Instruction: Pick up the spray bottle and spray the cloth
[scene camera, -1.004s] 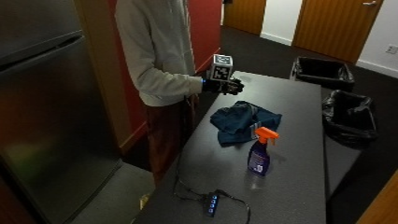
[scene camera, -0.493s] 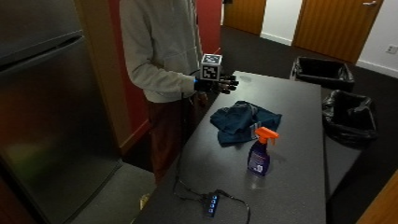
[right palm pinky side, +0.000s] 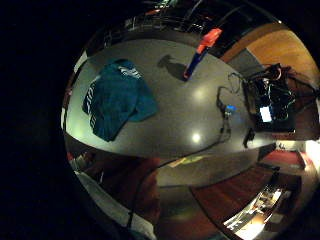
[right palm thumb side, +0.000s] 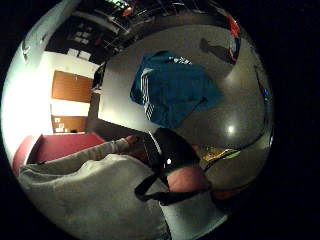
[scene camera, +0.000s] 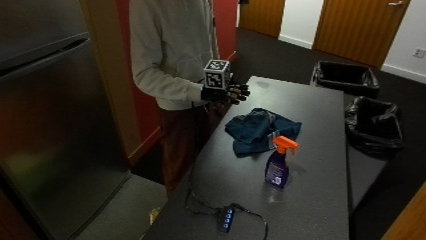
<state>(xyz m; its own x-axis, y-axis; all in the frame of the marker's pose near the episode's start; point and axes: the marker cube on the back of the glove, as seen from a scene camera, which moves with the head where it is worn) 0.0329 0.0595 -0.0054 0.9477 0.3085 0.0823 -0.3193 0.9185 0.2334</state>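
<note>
Presently the right hand (scene camera: 229, 93) hangs above the near edge of the table (scene camera: 319, 115), well apart from the bottle (scene camera: 278, 166), with nothing in it; its fingers appear loosely curled, so I judge it relaxed rather than clenched. The bottle stands upright on the table, just beside the cloth (scene camera: 259, 130), orange trigger head uppermost. The cloth lies crumpled between hand and bottle.

The step in hand is the reach. It is best done by passing over the cloth without dragging it, taking the bottle round its neck below the trigger, and turning the nozzle toward the cloth before squeezing.

Which way the nozzle faces is hard to make out. The other hand is not clearly seen. The palm views show bottle (right palm pinky side: 200, 50) and cloth (right palm pinky side: 117, 97) at a distance only.
</note>
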